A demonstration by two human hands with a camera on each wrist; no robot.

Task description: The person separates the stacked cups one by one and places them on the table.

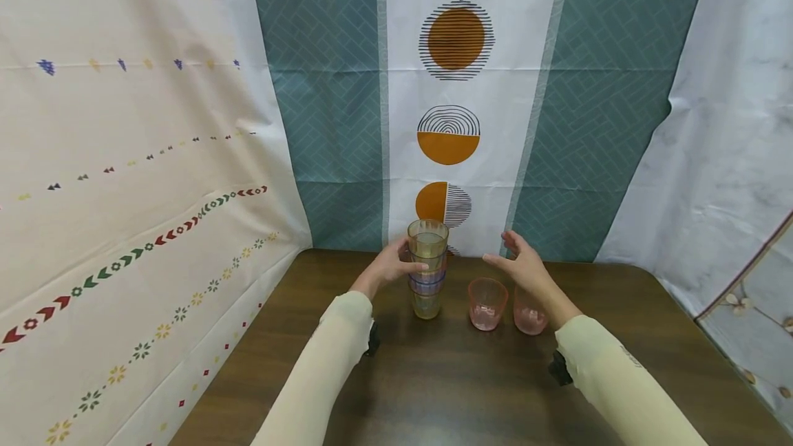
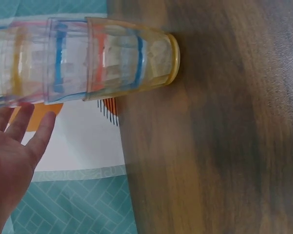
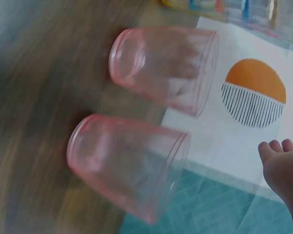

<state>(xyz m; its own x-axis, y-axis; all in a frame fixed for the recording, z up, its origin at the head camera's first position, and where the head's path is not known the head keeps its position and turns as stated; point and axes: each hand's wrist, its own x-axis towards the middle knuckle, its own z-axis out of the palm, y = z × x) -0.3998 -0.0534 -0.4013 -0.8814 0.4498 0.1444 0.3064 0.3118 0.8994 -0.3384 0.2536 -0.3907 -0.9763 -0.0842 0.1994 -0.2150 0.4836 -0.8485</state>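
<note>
A tall stack of nested clear plastic cups (image 1: 427, 281), tinted yellow, blue and pink, stands upright on the table. My left hand (image 1: 392, 266) is beside its upper part, with the thumb across the front in the head view. In the left wrist view the extended fingers (image 2: 42, 134) come right up to the stack's side. Right of the stack stand two pink cups, a nearer-to-stack one (image 1: 487, 305) and a right one (image 1: 530, 315), both upright. Above the right cup my right hand (image 1: 525, 266) is raised, fingers and thumb spread, holding nothing.
The cups stand toward the back of a dark wooden table (image 1: 458, 391). Behind it hangs a teal and white cloth (image 1: 334, 122) with orange circles. A cream patterned cloth (image 1: 155, 177) borders the left side, and a white cloth (image 1: 731, 157) the right.
</note>
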